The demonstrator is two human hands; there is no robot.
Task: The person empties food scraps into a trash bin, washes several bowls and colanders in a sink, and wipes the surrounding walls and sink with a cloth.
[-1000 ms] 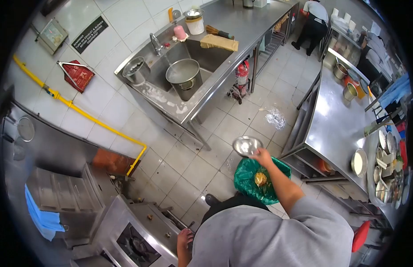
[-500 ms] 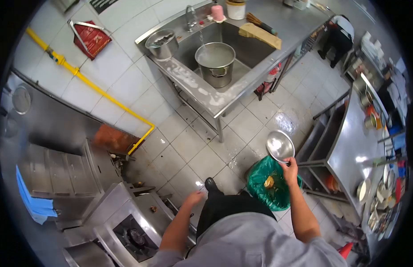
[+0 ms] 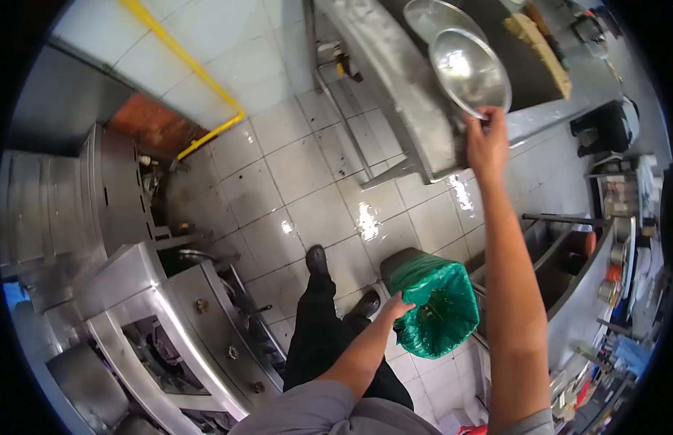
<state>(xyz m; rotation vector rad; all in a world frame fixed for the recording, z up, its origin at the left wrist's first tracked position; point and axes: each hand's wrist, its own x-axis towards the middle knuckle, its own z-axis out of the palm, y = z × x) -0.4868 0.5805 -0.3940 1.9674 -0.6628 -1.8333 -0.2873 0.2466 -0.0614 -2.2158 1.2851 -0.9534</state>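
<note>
My right hand [image 3: 487, 141] reaches out to the sink [image 3: 441, 138] and grips the rim of a shiny metal bowl [image 3: 468, 71]. The bowl is tilted above the sink basin, in front of a pot [image 3: 430, 20] that it partly hides. Lower down, my left hand [image 3: 399, 308] is closed on the near-left rim of a bin, on its green liner bag [image 3: 456, 290]. Some scraps lie deep inside the bag; I cannot make out what they are.
At left stands a steel stove [image 3: 184, 319]. A yellow pipe [image 3: 195, 65] runs down the wall. Steel shelving [image 3: 568, 312] with dishes is at right. A bent-over person [image 3: 608, 127] is at the upper right. The tiled floor [image 3: 307, 181] looks wet.
My right hand has carried the bowl from above the bin up to the sink. My left hand, free before, has taken hold of the bin's rim. The view has shifted.
</note>
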